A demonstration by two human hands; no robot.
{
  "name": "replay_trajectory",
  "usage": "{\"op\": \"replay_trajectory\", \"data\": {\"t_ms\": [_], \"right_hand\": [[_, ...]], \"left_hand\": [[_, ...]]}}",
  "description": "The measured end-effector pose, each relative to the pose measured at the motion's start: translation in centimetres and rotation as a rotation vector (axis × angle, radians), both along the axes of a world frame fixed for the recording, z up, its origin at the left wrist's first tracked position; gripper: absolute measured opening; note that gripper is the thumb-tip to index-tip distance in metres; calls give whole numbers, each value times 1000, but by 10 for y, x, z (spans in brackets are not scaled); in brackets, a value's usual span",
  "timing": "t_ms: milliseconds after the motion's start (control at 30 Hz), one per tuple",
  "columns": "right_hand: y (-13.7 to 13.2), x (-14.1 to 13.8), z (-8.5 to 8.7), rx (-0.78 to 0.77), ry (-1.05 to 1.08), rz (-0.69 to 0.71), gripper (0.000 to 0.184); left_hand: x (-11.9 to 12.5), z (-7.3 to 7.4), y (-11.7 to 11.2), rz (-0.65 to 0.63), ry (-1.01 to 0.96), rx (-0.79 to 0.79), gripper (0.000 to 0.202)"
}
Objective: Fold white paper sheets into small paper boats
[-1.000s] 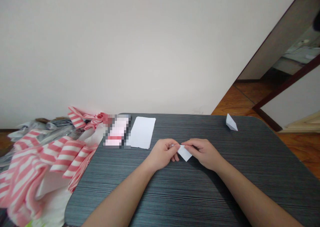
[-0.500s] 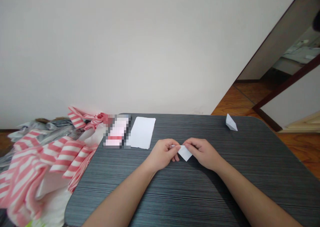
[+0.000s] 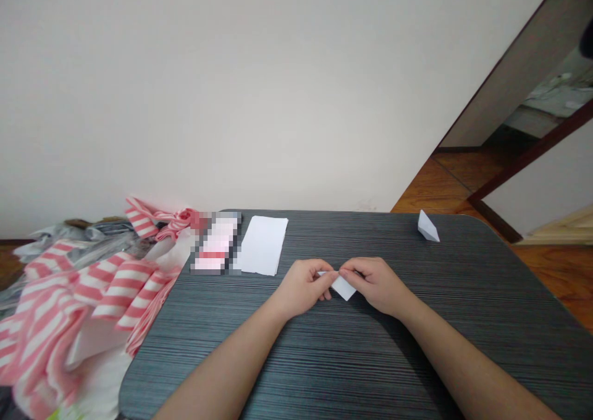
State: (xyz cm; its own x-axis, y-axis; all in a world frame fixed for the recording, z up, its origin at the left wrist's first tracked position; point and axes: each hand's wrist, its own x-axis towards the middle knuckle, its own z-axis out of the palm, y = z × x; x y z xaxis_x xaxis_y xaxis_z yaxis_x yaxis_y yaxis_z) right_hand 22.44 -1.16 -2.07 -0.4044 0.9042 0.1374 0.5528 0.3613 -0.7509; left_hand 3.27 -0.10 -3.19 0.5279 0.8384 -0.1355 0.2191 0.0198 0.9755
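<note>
A small folded piece of white paper (image 3: pixel 346 288) is pinched between my two hands above the middle of the dark grey table (image 3: pixel 324 358). My left hand (image 3: pixel 302 289) holds its left corner between thumb and fingers. My right hand (image 3: pixel 376 287) grips the upper right part, and its fingers hide some of the fold. The lower point of the paper hangs out below the fingers.
A folded white paper shape (image 3: pixel 428 226) stands at the table's far right edge. A stack of white paper (image 3: pixel 263 245) and a pixelated item (image 3: pixel 215 244) lie at the far edge. Pink-and-white striped plastic bags (image 3: pixel 92 302) heap beyond the left edge.
My hands have shifted the paper slightly, and its left corner now shows more beside my left thumb. My fingertips have drawn closer together on the fold.
</note>
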Motion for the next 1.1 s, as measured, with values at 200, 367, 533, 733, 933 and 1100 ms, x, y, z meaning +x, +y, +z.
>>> {"op": "replay_trajectory", "data": {"t_ms": [200,367,533,733,933,1100], "right_hand": [[-1,-3,1,-10,-3,6,22],[-1,-1,-1,-97,10,2,28],[0,1,1,-87,-8,2,30],[0,1,3,-88,-2,-17,29],[1,7,0,-90,11,-65,28],[1,6,-2,-85,7,-61,28]], "left_hand": [[-1,2,-1,4,18,36,31],[-1,4,-1,9,12,27,30],[-1,4,-1,17,12,21,31],[-1,1,-1,34,10,10,33],[-1,-4,3,59,-85,-83,32],[-2,-3,3,88,-65,-78,31]]}}
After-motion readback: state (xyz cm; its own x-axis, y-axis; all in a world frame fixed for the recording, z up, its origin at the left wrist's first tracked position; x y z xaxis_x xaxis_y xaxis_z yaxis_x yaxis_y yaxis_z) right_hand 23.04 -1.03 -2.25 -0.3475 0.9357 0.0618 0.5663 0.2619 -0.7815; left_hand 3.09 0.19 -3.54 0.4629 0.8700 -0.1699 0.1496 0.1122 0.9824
